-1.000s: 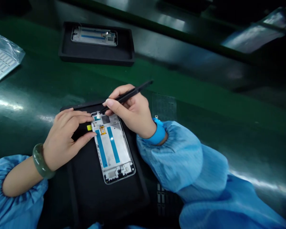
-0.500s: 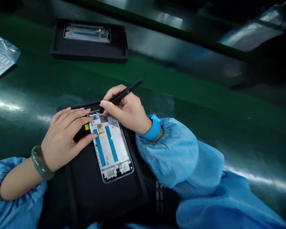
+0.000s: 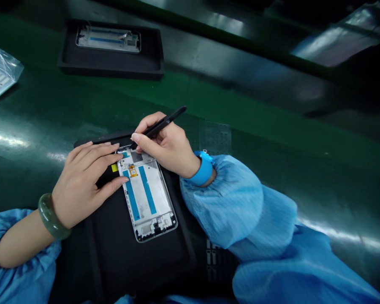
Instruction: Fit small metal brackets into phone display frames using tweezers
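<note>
A phone frame (image 3: 145,190), silvery with blue strips and a small orange flex piece (image 3: 133,170), lies tilted in a black tray (image 3: 126,257). My left hand (image 3: 88,177) rests along its left edge, fingers stretched out and thumb apart, the fingertips touching the frame. My right hand (image 3: 164,143) is closed in a pen-like grip on black tweezers (image 3: 166,121). Their lower end points at the top edge of the frame; the tip itself is too small and partly hidden to make out. A yellow tab (image 3: 114,168) shows beside the left fingers.
Farther back, a second black tray (image 3: 110,69) holds another phone frame (image 3: 107,40). A clear bag with white labels (image 3: 1,78) lies at the far left. A transparent sheet (image 3: 215,137) lies on the green table (image 3: 272,169), and small metal parts (image 3: 211,255) sit near my right sleeve.
The view has shifted slightly, so the far tray and bag appear a little more to the left and higher. Both hands keep almost the same place on the frame.
</note>
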`<state>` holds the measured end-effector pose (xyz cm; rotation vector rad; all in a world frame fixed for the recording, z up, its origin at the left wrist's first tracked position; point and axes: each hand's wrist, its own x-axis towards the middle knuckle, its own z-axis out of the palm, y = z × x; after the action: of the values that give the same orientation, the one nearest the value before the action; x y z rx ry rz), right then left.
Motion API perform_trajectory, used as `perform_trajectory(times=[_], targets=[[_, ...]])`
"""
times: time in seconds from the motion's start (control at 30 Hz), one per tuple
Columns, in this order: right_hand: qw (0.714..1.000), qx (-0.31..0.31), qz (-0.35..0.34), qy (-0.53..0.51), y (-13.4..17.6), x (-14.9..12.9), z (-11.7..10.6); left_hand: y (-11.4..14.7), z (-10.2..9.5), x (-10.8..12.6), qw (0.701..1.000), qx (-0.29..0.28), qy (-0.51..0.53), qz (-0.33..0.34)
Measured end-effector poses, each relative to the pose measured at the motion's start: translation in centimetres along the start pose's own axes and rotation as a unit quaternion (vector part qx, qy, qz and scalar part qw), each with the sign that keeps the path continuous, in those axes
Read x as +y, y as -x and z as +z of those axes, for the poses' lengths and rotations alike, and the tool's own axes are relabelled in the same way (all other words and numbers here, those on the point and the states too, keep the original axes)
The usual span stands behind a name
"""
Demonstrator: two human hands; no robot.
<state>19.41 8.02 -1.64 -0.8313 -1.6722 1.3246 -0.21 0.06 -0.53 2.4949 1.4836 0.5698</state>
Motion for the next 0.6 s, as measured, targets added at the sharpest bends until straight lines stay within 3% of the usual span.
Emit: perform_trajectory(times=[0.6], targets=[[1.0,0.005,0.002,0.007,-0.02,0.08,0.05,-0.1,-0.2,0.19,1.0,-0.006,-0.016,0.012]])
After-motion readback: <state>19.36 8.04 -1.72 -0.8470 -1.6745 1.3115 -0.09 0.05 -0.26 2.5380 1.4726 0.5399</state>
